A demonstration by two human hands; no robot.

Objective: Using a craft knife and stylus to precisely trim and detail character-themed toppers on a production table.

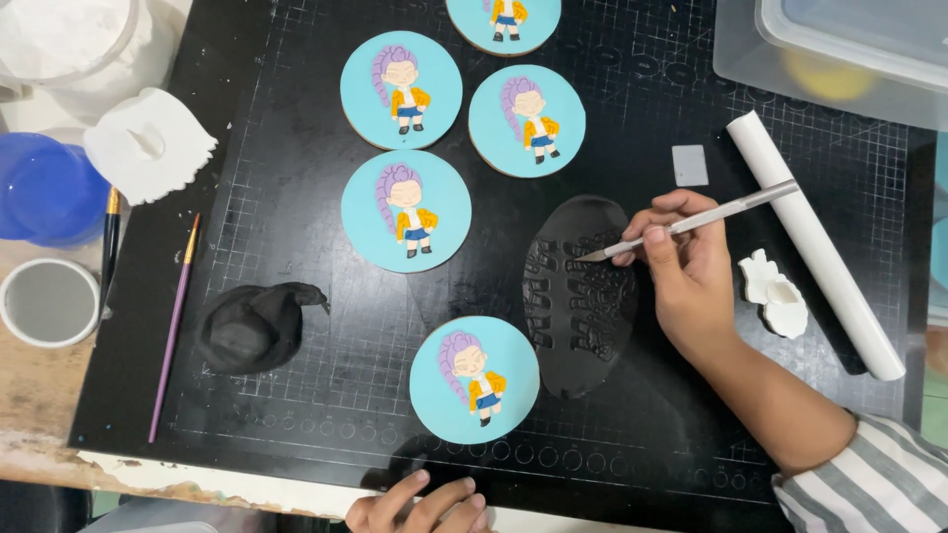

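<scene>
Right hand (681, 271): fingers closed around a slim silver craft knife (691, 219), held like a pen, the sleeve behind it striped grey and white.
Knife tip: resting on the upper right part of a flattened oval of black paste (581, 296), just left of the fingertips.
Black paste: lies on the black cutting mat (296, 79); its surface is cut into rows of small raised shapes.
Left hand (423, 505): at the lower edge of the view, fingers loosely bent and lying on the near rim of the mat, holding nothing; well apart from the right hand.
Nearest cookie (474, 380): round, iced pale blue, with a cartoon figure with purple hair and a yellow jacket; just above the left hand, its right edge touching the black oval.
Other cookies: three of the same kind (406, 210) (401, 90) (526, 120) above and left of the right hand, a fourth (503, 20) cut off by the top edge.
Right of the right hand: small white paste pieces (775, 296), then a white rolling pin (815, 242) lying aslant.
Above the right hand: a small grey square (690, 165); farther up, a clear plastic box (839, 49).
Left of both hands: a lump of black paste (252, 326), a purple-handled brush (175, 326), a second dark brush (110, 247).
Far left, on the tabletop: a white cup (49, 301), a blue container (44, 188), a torn piece of white paste (148, 143).
</scene>
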